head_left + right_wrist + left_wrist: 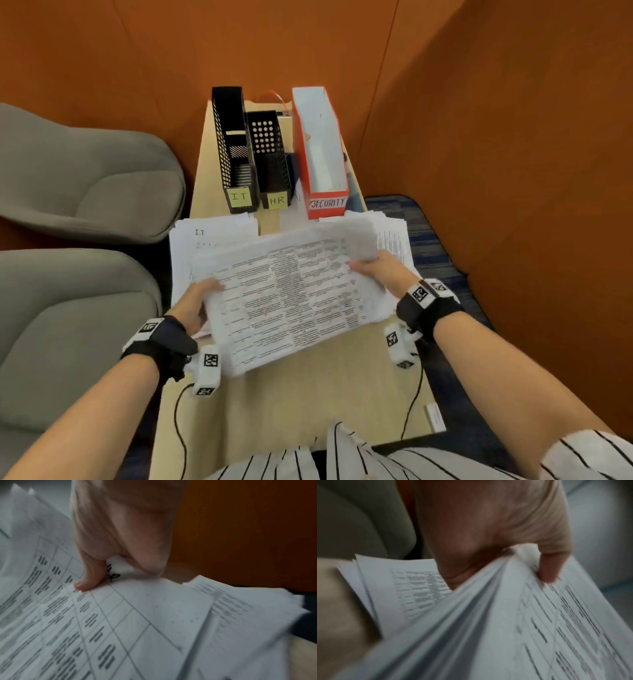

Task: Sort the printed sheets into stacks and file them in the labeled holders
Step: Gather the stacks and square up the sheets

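Note:
I hold a thick stack of printed sheets (291, 301) tilted above the table with both hands. My left hand (200, 301) grips its left edge, the thumb (551, 568) pressed on top. My right hand (375, 270) grips the right edge, the thumb (89, 577) on the top sheet beside handwritten letters "HR". A pile marked "IT" (209, 240) lies flat at the left. Another pile (394, 236) lies at the right, under my right hand. Three holders stand behind: a black one labeled IT (229, 150), a black one labeled HR (270, 161), a red one labeled SECURITY (320, 154).
The narrow wooden table (308, 397) is bare near my body. Grey seat cushions (75, 178) lie to the left, orange walls (496, 137) behind and to the right. Thin cables (178, 421) hang from both wrist straps. A small white tag (435, 416) sits at the table's right edge.

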A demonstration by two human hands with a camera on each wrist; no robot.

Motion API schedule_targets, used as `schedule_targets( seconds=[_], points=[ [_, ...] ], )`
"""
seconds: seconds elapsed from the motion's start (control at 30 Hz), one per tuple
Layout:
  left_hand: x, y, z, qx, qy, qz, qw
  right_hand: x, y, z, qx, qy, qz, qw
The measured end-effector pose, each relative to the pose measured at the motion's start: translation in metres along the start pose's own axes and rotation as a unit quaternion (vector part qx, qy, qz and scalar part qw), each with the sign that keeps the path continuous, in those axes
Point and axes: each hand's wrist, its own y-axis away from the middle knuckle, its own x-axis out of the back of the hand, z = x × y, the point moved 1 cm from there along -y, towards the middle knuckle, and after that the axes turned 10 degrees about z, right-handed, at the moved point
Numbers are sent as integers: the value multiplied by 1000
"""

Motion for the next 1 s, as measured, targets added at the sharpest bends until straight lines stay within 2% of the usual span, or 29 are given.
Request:
schedule_targets(
  seconds=[0.1, 0.2, 0.27, 0.33, 0.4, 0.43, 0.5, 0.53, 0.63, 0.73, 0.83, 0.9, 0.93, 1.0],
  points=[
    [-4, -6, 39, 11, 35, -100, 994, 7, -18, -61, 40, -34, 2, 999],
    [-12, -27, 80, -29, 34, -114, 992, 5, -27, -124, 96, -35, 60, 993],
    [-12, -40, 103, -32, 53, -97, 993, 7, -37, -149, 71, -31, 46, 996],
    [-6, -54, 116, -13, 87, -97, 991, 8, -45, -157, 1, -42, -9, 999],
    [-1, -67, 120, 11, 132, -107, 985, 3, -48, -155, -32, -154, -22, 987],
    [-2, -72, 119, 23, 155, -108, 982, -2, -50, -152, -33, -235, -13, 971],
    [-11, -83, 113, 39, 181, -116, 976, -16, -53, -147, -13, -360, -15, 933],
    [-18, -89, 109, 43, 186, -125, 974, -26, -53, -146, 6, -373, -31, 927],
    [-46, -103, 103, 74, 204, -150, 965, -55, -60, -143, 7, -273, -51, 961],
    [-66, -117, 104, 66, 214, -158, 962, -70, -76, -142, -11, -130, -19, 991],
    [-74, -138, 113, 1, 121, -126, 985, -60, -109, -155, 11, -34, 69, 997],
    [-69, -158, 111, -35, -24, -89, 995, -45, -136, -173, 31, 10, 155, 987],
    [-62, -171, 103, -48, -120, -56, 990, -37, -148, -183, 40, 39, 204, 977],
    [-41, -201, 80, -54, -324, 22, 944, -25, -171, -208, 85, 80, 288, 950]
  ],
)
